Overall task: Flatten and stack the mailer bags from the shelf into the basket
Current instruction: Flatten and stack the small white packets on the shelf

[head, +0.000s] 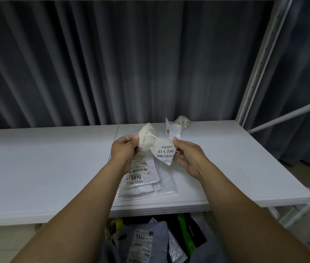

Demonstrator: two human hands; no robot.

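While it hangs in the air just above the shelf, a crumpled mailer bag is held between both hands. The left hand pinches the bag's bunched, off-white left end, thumb and curled fingers closed on the plastic beside a small orange mark. The right hand grips the right end, with the thumb on top and the fingers curled under and behind a white shipping label that reads 83-5-3540 below a barcode. A loose flap of the bag stands up above the right thumb. Both forearms are bare and reach in from the lower edge of the view.

Directly beneath the held bag, a stack of flattened bags lies on the white shelf near its front edge. The top one carries a barcode and the number 3010, and the left wrist hides part of it. A translucent bag shows along the stack's right side. Further back, near the rear edge and well apart from the stack, a second crumpled bag sits on the shelf.

Below the shelf's front edge, the basket shows only a bit of woven rim on the left. Bags lie overlapping in it: a grey one with a white label, black ones, one with a bright green strip and a clear one.

A grey pleated curtain hangs behind the shelf. A white perforated upright rises at the right.
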